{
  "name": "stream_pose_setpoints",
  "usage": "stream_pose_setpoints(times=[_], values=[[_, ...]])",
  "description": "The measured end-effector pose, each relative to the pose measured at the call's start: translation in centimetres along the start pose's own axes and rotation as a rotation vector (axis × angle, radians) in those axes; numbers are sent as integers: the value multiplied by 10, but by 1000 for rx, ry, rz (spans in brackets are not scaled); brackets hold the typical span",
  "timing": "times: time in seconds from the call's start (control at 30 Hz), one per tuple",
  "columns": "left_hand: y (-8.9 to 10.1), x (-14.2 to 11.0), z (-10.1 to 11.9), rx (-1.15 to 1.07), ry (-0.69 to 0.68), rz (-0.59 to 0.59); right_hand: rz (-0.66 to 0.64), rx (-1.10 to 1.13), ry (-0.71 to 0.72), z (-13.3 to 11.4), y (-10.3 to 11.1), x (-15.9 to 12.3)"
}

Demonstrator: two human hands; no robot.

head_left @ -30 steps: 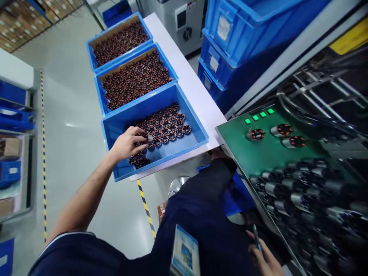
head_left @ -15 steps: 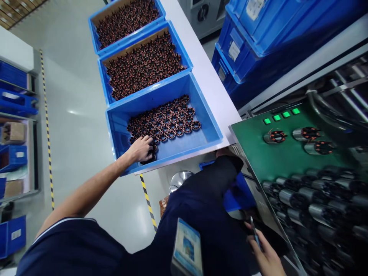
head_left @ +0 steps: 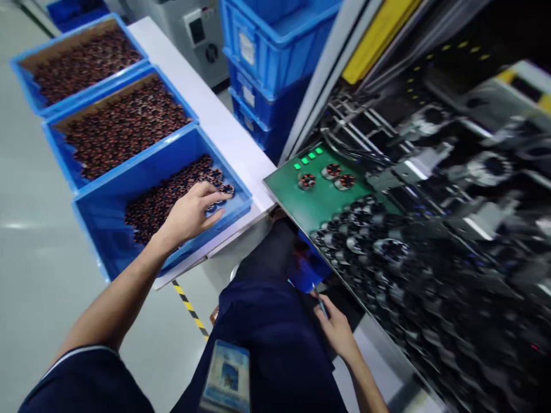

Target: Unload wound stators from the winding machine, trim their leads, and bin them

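Head: left hand (head_left: pixel 189 215) on likely stators (head_left: pixel 148 212)

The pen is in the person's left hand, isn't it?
No, the head view shows the pen in the right hand. The left hand is over the copper-wound stators in the nearest blue bin.

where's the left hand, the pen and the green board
left hand (head_left: pixel 189 213), head view, on the back of the hand
pen (head_left: pixel 321 304), head view, on its shaft
green board (head_left: pixel 321 201), head view, on a bare green part of its surface
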State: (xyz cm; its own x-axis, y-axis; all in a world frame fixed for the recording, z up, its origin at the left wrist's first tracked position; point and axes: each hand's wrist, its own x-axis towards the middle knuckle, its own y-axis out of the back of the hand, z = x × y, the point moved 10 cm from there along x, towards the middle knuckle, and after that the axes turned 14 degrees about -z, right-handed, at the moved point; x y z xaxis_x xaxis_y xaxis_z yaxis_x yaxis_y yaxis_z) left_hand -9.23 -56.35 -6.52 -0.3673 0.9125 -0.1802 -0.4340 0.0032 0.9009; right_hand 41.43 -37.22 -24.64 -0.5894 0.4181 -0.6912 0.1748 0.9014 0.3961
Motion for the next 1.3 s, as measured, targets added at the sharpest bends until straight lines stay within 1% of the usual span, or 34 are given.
stream_pose_setpoints(times=[0.07,0.1,0.13,0.17,0.2,0.27,0.3,0.37,0.43,0.47,0.5,0.53,0.57,0.63,0.7,0.77,0.83,0.87,0.93,0.97,1.03,1.13,1.3], values=[[-2,66,54,20,-140,62,-24,40,11,-2,-1,-7],[-9,99,79,33,-197,65,-27,64,10,0,-1,-12],[-20,132,101,48,-239,52,-6,82,11,3,2,-18],[-34,163,120,76,-266,16,26,100,11,8,5,-26],[-49,192,133,117,-270,-33,64,120,11,14,8,-35],[-76,238,145,213,-232,-116,150,164,6,30,13,-54],[-86,254,146,250,-218,-149,187,188,0,40,13,-65],[-97,275,144,266,-221,-180,243,246,-27,62,9,-84],[-93,280,144,182,-251,-147,274,328,-73,79,1,-100],[-89,277,146,129,-265,-122,285,377,-92,83,-3,-106],[-83,268,153,71,-289,-95,299,428,-104,83,-7,-112],[-78,255,166,17,-322,-74,316,477,-103,78,-8,-116],[-74,237,184,-15,-369,-71,338,520,-88,68,-6,-120],[-56,187,233,-218,-541,-6,388,582,-16,34,7,-125],[-38,134,283,-376,-669,35,451,628,130,-12,32,-129],[-24,89,327,-477,-771,51,589,679,291,-54,67,-140],[-18,59,359,-530,-835,39,682,697,463,-93,97,-152],[-16,49,369,-539,-858,30,695,683,529,-112,109,-157],[-16,35,382,-534,-891,14,678,672,607,-139,126,-163],[-16,31,386,-525,-902,7,650,684,629,-149,132,-164],[-16,25,389,-500,-915,-11,575,737,664,-160,137,-162],[-18,20,390,-464,-913,-40,491,788,704,-164,136,-155],[-26,16,392,-424,-901,-81,450,792,676,-161,132,-150]])
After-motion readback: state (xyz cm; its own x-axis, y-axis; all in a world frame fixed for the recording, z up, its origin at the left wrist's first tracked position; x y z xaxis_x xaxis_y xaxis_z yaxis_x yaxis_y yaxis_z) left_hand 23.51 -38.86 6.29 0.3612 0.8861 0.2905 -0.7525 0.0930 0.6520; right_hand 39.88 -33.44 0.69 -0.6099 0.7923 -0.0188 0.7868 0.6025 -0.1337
